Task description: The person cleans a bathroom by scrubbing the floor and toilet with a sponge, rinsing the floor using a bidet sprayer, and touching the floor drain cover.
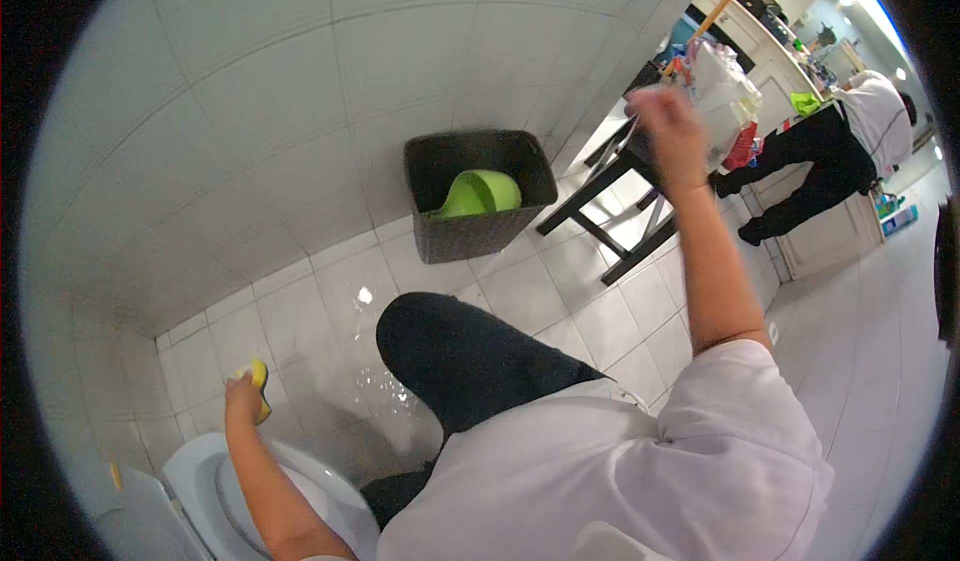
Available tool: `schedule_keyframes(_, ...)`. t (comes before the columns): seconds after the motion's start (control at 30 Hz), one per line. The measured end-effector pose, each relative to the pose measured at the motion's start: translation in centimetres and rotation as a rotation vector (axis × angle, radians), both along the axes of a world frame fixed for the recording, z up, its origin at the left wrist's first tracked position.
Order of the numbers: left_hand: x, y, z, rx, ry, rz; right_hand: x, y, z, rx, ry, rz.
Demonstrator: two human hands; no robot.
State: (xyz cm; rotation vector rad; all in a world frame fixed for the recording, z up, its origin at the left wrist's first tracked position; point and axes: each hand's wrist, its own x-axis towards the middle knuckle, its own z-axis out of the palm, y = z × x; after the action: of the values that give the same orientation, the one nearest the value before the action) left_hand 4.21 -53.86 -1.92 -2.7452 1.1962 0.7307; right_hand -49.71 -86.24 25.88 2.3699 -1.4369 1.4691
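Note:
My left hand is closed around a yellow sponge with a darker side, held above the floor just past the toilet. The toilet's bowl is partly covered by my forearm. My right hand is raised at the upper right, smeared by motion, in front of a dark stool and plastic bags. Whether its fingers hold anything or touch the stool does not show. A dark woven bin stands against the tiled wall with a green dipper inside.
The white tiled floor has wet, shiny patches near my knee. Through the doorway, another person in a white top and dark trousers bends beside a counter with cabinets. A wooden pole leans behind the bags.

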Motion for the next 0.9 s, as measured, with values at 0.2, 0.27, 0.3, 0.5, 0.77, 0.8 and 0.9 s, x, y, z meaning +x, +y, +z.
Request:
schedule_keyframes(0.2, -0.4, -0.1, -0.3, -0.003, -0.042, -0.016, -9.9, 1.8, 19.5, -0.964, -0.384, -0.289)
schedule_keyframes(0.27, 0.1, 0.1, -1.0, -0.02, -0.087, -0.015, -18.3, -6.4, 23.6, -0.961, -0.551, -0.393)
schedule_keyframes(0.3, 0.7, 0.2, -1.5, 0.019, -0.122, -0.097, -23.5, -13.2, 24.2, -0.579, -0.191, -0.618)
schedule_keyframes(0.5, 0.3, 0.7, -1.6, -0.064, -0.085, -0.102, -14.2, -14.9, 17.9, -0.3, -0.717, -0.118)
schedule_keyframes(0.77, -1.7, -0.8, 3.4, -0.492, -0.007, 0.066, 22.5, 0.0, -8.0, 0.437, -0.114, 0.776)
schedule_keyframes(0.8, -3.3, -2.1, 6.5, -0.538, 0.036, 0.197, 27.0, 3.3, -10.0, 0.696, 0.06, 1.008)
schedule_keyframes(0.9, -3.7, -4.9, 9.3, -0.928, -0.108, 0.155, 37.1, 10.8, -13.3, 0.714, 0.332, 1.291)
